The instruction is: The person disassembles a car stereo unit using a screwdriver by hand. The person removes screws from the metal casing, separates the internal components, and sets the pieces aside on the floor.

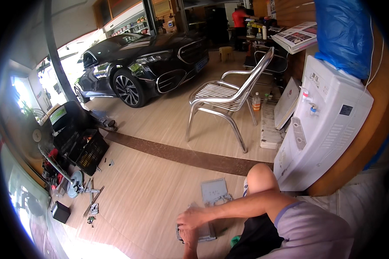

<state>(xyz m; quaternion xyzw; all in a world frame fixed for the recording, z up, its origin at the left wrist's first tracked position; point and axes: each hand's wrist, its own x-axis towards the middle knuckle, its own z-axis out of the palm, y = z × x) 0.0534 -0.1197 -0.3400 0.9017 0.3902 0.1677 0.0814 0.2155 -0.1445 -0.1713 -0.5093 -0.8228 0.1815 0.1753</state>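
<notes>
A flat grey rectangular case lies on the floor at the lower middle, mostly covered by my hands. My right hand reaches in from the right, its fingers curled down over the case's left part; whatever they pinch is hidden. Just below it, my left hand comes up from the lower edge and grips the case's near left side, its fingertips partly covered. Beyond the case lies a grey panel with faint marks and an uneven front edge. Something green sits by my dark shorts.
A metal slatted chair stands ahead, with a white water dispenser at the right. Left are a black crate, loose metal tools and a small black box. Behind stand a black car and a person in red.
</notes>
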